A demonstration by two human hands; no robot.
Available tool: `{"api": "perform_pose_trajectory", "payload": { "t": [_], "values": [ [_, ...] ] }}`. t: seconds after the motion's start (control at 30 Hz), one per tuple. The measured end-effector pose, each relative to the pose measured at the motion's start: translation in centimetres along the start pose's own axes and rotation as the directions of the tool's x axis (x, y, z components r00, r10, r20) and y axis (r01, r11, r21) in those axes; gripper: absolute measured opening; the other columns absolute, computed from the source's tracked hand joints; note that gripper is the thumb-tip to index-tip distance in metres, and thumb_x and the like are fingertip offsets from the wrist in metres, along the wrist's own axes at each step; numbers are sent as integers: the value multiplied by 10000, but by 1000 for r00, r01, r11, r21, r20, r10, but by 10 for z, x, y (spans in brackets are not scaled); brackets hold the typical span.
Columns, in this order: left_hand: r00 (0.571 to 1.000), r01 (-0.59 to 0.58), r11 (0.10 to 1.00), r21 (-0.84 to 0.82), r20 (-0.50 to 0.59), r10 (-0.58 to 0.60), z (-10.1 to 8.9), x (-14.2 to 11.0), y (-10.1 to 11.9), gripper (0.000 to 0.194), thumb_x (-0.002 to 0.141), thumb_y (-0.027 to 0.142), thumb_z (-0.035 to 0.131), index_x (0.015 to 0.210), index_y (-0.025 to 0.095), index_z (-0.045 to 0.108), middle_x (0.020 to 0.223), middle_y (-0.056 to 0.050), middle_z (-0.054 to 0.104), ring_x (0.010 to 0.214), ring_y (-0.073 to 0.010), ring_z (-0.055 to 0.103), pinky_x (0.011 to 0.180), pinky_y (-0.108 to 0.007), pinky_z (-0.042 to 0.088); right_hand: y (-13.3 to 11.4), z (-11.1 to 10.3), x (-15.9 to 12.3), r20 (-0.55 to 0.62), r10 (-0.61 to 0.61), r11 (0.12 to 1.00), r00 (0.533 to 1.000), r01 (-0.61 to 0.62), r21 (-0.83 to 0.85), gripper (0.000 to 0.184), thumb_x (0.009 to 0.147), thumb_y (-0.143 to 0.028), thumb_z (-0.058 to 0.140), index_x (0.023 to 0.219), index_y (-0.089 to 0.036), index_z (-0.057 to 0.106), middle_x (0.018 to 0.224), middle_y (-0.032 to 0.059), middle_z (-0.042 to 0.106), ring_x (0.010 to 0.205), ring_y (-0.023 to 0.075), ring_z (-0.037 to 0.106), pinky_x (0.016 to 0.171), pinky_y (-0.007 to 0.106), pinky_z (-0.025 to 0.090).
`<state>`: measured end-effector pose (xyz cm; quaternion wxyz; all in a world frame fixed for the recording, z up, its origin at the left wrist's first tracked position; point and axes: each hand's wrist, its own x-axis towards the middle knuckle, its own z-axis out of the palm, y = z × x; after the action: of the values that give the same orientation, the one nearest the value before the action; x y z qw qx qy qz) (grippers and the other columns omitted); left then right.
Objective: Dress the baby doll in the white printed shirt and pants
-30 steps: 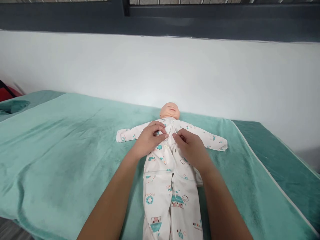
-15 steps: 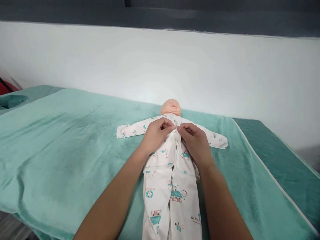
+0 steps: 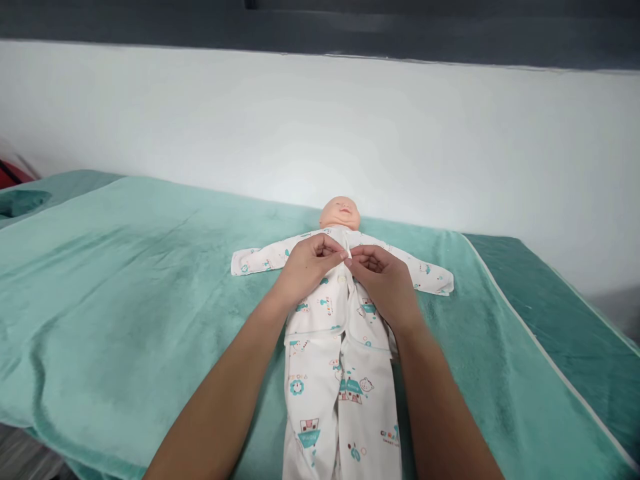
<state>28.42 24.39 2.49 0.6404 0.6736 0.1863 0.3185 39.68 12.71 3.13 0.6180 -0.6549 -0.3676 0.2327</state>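
Observation:
A baby doll (image 3: 340, 212) lies face up on a teal blanket (image 3: 125, 293), dressed in a white printed romper (image 3: 340, 387) with its sleeves spread out to both sides. My left hand (image 3: 305, 267) and my right hand (image 3: 385, 280) meet over the doll's upper chest, just below the neck. Both hands are closed in a pinch on the romper's front edges, fingertips almost touching at the centre opening. What lies between the fingertips is too small to make out.
The blanket covers a table that stands against a white wall (image 3: 320, 133). A darker green cover (image 3: 575, 333) shows along the right side. A red object (image 3: 10, 175) sits at the far left edge.
Both hands have moved up the romper's front, from mid chest to just under the doll's neck. The view has shifted slightly downward.

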Motion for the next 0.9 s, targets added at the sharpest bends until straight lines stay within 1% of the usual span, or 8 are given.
{"api": "perform_pose_trajectory", "payload": {
  "t": [0.1, 0.33, 0.47, 0.57, 0.63, 0.73, 0.83, 0.9],
  "values": [
    [1000, -13, 1000, -2, -6, 13, 1, 0, -2, 243, 784, 392, 764, 823, 173, 665, 789, 0, 654, 728, -114, 560, 679, -245, 401, -1, 1, 0, 24, 2, 998, 1000, -1, -55, 259, 779, -369, 750, 962, -195, 693, 760, -9, 651, 656, 115, 552, 591, 243, 438],
    [1000, 21, 1000, -9, -8, -21, 2, -2, 2, 332, 744, 437, 796, 922, 189, 667, 833, -6, 660, 772, -127, 602, 704, -243, 448, -4, 6, -3, 65, -71, 963, 995, 86, -256, 162, 801, -278, 679, 945, -223, 633, 695, -45, 598, 623, 117, 529, 625, 266, 443],
    [996, 84, 996, -42, 25, -83, -5, -5, 7, 282, 750, 382, 793, 920, 200, 662, 833, 9, 632, 684, -93, 548, 621, -222, 415, -6, 4, -6, 141, -54, 943, 989, 97, -319, 336, 792, -290, 702, 1100, -251, 574, 780, -54, 578, 679, 121, 537, 668, 272, 458],
    [993, 104, 994, 13, 49, -105, -12, -9, 11, 222, 767, 350, 776, 890, 205, 662, 801, 19, 591, 623, -75, 483, 548, -211, 367, -12, -3, -13, 206, -17, 904, 978, 103, -414, 420, 776, -302, 721, 1137, -253, 512, 870, -36, 590, 749, 135, 564, 689, 281, 460],
    [989, 117, 990, 75, 87, -123, -16, -13, 14, 196, 795, 367, 746, 882, 210, 667, 742, 26, 549, 575, -72, 429, 492, -211, 314, -19, -8, -20, 203, 7, 850, 979, 101, -517, 424, 764, -325, 731, 1091, -241, 475, 894, -22, 597, 733, 144, 563, 644, 283, 433],
    [971, 122, 975, 184, 179, -156, -20, -19, 19, 204, 830, 412, 704, 859, 211, 686, 668, 30, 500, 539, -77, 383, 460, -219, 270, -27, -11, -32, 185, 52, 734, 981, 88, -673, 345, 769, -344, 714, 954, -232, 446, 818, -19, 593, 640, 142, 511, 567, 284, 356],
    [951, 66, 946, 319, 267, -156, -22, -23, 22, 207, 840, 421, 684, 852, 217, 718, 670, 15, 529, 575, -98, 440, 488, -228, 319, -32, -10, -37, 200, 84, 650, 976, 98, -753, 223, 831, -316, 623, 801, -230, 420, 727, -13, 574, 594, 140, 454, 544, 289, 303],
    [950, 14, 925, 379, 284, -131, -22, -23, 22, 196, 832, 412, 689, 901, 235, 735, 717, 5, 564, 613, -112, 481, 511, -233, 357, -33, -11, -36, 201, 69, 636, 977, 112, -764, 228, 865, -299, 570, 737, -227, 396, 690, -7, 562, 577, 138, 423, 534, 293, 281]
  ]
}}
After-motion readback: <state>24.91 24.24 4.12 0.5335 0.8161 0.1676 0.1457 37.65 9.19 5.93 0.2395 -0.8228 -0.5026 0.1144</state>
